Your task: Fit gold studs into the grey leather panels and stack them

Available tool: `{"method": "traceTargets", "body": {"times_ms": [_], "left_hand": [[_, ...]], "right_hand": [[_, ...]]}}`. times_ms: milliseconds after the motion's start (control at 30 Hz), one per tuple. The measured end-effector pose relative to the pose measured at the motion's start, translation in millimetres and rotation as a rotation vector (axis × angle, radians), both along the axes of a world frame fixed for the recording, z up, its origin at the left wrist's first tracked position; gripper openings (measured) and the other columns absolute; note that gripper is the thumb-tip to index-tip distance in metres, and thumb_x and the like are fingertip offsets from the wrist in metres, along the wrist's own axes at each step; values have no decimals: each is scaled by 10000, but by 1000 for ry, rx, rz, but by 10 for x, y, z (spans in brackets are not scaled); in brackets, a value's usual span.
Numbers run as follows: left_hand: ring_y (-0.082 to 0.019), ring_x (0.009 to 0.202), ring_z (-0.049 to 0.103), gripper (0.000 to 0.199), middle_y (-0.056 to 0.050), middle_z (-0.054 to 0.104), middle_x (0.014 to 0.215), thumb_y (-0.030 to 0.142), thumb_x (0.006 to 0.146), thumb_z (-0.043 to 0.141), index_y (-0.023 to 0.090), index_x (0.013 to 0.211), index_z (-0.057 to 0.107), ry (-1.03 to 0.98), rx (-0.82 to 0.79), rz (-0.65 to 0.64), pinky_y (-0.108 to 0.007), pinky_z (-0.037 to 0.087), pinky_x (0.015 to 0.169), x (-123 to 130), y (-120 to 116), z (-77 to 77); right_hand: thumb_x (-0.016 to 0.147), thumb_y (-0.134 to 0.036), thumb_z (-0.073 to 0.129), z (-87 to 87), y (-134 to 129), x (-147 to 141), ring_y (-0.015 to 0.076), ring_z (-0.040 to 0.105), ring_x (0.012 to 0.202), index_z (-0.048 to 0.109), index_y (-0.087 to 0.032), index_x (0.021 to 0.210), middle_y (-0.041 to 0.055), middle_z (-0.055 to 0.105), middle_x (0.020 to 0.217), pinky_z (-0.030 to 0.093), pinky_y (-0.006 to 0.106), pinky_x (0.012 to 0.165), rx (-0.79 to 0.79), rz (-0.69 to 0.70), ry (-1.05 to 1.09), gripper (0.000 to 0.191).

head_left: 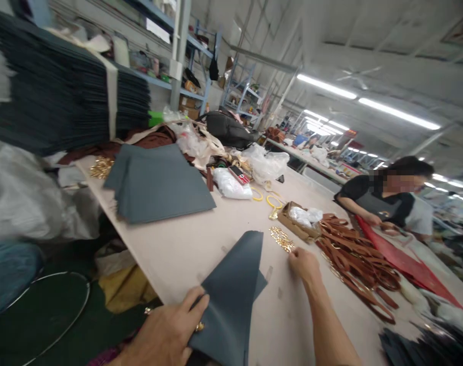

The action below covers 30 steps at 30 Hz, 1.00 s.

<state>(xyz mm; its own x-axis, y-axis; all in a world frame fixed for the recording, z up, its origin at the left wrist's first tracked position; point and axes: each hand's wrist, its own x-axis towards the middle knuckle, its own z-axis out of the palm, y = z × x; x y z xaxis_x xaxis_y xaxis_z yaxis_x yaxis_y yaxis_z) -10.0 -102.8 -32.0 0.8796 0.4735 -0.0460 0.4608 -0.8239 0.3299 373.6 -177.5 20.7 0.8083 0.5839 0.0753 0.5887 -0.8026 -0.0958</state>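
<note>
The left hand (174, 325) has its grip closed on the edge of a dark sheet (231, 290), which lies bent over the near side of the tabletop (158, 254). A gold fitting (199, 327) shows beside its fingers. The right hand (305, 265) reaches to the near end of a spread of gold pieces (281, 238); whether its grip has closed on one, I cannot tell. Beyond the pieces sits a box (292, 227), with brown straps (353, 259) just beside it. More sheets (166, 183) lie stacked at the left.
</note>
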Motion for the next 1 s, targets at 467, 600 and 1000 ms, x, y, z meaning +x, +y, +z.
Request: {"method": "traceTargets", "body": {"times_ms": [467,600,1000], "left_hand": [[-247,890,666,576,-101,570,1236,97,683,486,197,1250,498,-108,-89,-80,-395,593,736,-49,50,166],[-254,886,646,480,-79,590,1136,118,717,482,183,1192,518,-152,-117,-122,-410,590,732,-62,54,140],[-211,861,650,534,-71,618,1107,9,687,436,223,1163,546,-426,-82,-84,-324,549,709,-161,38,-181]], "right_hand": [[789,-351,610,-13,128,-2077,142,607,579,711,-164,781,15,660,643,487,233,556,373,489,837,212],[771,-203,560,-80,267,-2187,110,563,568,700,-178,714,-10,646,626,412,197,534,191,574,778,154],[735,-161,586,96,482,-2252,94,580,557,738,-156,751,-13,668,615,384,152,482,-59,565,799,153]]}}
